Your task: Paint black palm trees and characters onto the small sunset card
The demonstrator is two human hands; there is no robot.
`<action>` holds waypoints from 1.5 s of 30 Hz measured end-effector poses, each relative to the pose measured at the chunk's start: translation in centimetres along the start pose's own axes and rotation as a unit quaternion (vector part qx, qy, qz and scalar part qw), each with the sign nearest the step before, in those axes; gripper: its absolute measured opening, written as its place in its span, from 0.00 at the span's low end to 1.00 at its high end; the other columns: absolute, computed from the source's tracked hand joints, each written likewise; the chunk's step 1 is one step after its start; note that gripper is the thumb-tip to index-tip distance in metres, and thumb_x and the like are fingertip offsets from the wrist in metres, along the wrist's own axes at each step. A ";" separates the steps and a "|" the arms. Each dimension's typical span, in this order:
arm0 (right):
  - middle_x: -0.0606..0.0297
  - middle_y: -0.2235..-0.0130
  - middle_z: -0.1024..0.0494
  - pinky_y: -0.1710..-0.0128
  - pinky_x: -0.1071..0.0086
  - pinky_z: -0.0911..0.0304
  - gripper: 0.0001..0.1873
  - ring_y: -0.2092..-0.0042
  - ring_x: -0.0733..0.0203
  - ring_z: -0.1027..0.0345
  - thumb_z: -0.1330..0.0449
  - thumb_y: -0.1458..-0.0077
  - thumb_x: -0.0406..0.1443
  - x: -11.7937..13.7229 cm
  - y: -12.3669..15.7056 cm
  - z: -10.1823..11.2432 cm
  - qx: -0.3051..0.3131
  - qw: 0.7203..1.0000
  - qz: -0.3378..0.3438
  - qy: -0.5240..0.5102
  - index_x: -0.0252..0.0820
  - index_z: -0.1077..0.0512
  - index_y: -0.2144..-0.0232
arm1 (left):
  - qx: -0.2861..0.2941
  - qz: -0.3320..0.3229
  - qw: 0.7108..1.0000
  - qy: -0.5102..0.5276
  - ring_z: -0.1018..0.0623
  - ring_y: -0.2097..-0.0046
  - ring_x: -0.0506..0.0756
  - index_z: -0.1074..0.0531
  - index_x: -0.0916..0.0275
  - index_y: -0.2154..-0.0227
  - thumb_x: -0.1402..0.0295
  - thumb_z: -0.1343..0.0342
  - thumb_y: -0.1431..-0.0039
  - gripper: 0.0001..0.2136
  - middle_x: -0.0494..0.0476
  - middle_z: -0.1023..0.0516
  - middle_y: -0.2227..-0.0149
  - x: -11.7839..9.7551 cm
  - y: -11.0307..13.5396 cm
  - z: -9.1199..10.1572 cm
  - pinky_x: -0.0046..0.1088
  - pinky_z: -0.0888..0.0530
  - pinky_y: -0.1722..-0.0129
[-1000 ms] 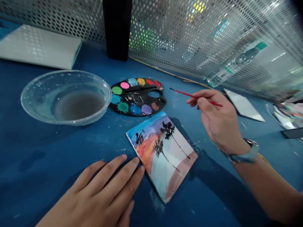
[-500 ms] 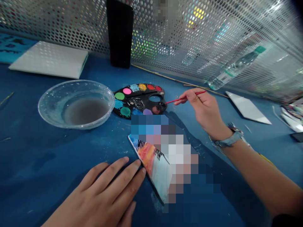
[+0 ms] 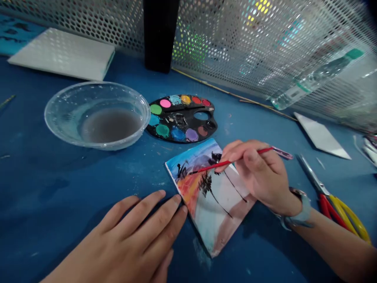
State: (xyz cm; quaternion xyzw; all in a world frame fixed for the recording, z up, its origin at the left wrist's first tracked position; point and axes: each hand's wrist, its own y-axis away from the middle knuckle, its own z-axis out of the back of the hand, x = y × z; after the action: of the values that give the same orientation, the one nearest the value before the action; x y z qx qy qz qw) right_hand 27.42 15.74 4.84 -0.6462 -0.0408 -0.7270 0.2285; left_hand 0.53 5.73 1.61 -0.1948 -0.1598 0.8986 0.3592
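Note:
A small painted canvas (image 3: 210,204) with black palm trees on a blue, orange and white ground lies on the blue table. My right hand (image 3: 259,175) pinches a thin red paintbrush (image 3: 229,162), whose dark tip rests over the canvas's upper left, near a small black plant shape. My left hand (image 3: 132,239) lies flat on the table, fingers stretched out, fingertips touching the canvas's left edge. A black round palette (image 3: 182,118) of coloured paints sits just behind the canvas.
A clear bowl (image 3: 97,116) of murky water stands at the left. Behind are a white block (image 3: 63,59), a black post (image 3: 160,35) and a perforated metal screen (image 3: 265,47) with a bottle (image 3: 318,76) behind it. Scissors (image 3: 332,200) with red and yellow handles lie at the right, beside a white sheet (image 3: 321,135).
My right hand went from dipping the brush at the palette's edge to the canvas, with the tip now over the painting. My left hand stayed put. The view shifted, revealing scissors.

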 end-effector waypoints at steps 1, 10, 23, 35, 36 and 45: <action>0.65 0.67 0.17 0.59 0.59 0.25 0.12 0.65 0.58 0.21 0.44 0.32 0.41 -0.1 -0.2 0.0 -0.001 1.000 -0.004 0.006 0.50 0.21 0.63 | -0.001 0.000 1.000 -0.002 0.31 0.40 0.54 0.29 0.56 0.41 0.57 0.47 0.32 0.20 0.47 0.22 0.42 0.0 0.0 0.0 0.30 0.55 0.30; 0.64 0.66 0.17 0.60 0.62 0.23 0.12 0.64 0.59 0.20 0.43 0.32 0.41 -0.5 -0.8 0.0 0.027 0.999 -0.005 0.047 0.49 0.20 0.62 | -0.004 -0.004 1.000 -0.005 0.30 0.40 0.54 0.29 0.57 0.41 0.57 0.45 0.34 0.22 0.48 0.22 0.42 0.1 0.2 -0.2 0.29 0.55 0.30; 0.65 0.67 0.17 0.60 0.63 0.24 0.12 0.62 0.60 0.20 0.43 0.32 0.39 -0.7 -0.9 0.0 0.019 0.998 0.000 0.053 0.48 0.21 0.64 | -0.014 0.005 1.000 -0.001 0.30 0.41 0.54 0.29 0.56 0.41 0.57 0.47 0.34 0.21 0.47 0.22 0.42 0.0 0.2 -0.3 0.29 0.55 0.29; 0.64 0.67 0.18 0.61 0.62 0.23 0.10 0.60 0.58 0.20 0.41 0.34 0.42 -0.4 -0.9 -0.2 -0.016 0.999 -0.023 0.046 0.48 0.21 0.65 | -0.024 0.008 1.000 -0.007 0.29 0.42 0.53 0.27 0.55 0.43 0.57 0.48 0.33 0.19 0.46 0.21 0.43 0.1 0.1 -0.5 0.27 0.55 0.29; 0.63 0.66 0.17 0.61 0.63 0.23 0.10 0.59 0.58 0.21 0.40 0.34 0.41 -0.4 -0.9 -0.2 -0.019 0.998 -0.022 0.051 0.48 0.21 0.65 | -0.023 0.010 1.000 -0.006 0.29 0.42 0.53 0.27 0.55 0.43 0.57 0.48 0.33 0.19 0.46 0.21 0.43 0.0 0.1 -0.5 0.27 0.55 0.29; 0.64 0.65 0.18 0.59 0.64 0.24 0.11 0.61 0.60 0.21 0.41 0.34 0.42 -0.6 -0.9 0.0 -0.028 0.998 -0.037 0.049 0.48 0.21 0.65 | -0.015 0.014 1.000 -0.002 0.29 0.41 0.54 0.28 0.55 0.42 0.57 0.45 0.35 0.21 0.46 0.22 0.42 -0.1 0.4 -0.4 0.28 0.56 0.29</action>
State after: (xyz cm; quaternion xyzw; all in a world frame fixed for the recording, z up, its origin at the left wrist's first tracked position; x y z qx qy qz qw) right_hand 27.14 16.70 4.42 -0.6143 -0.0327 -0.7664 0.1846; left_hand 0.53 5.45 1.06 -0.2007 -0.1715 0.9014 0.3433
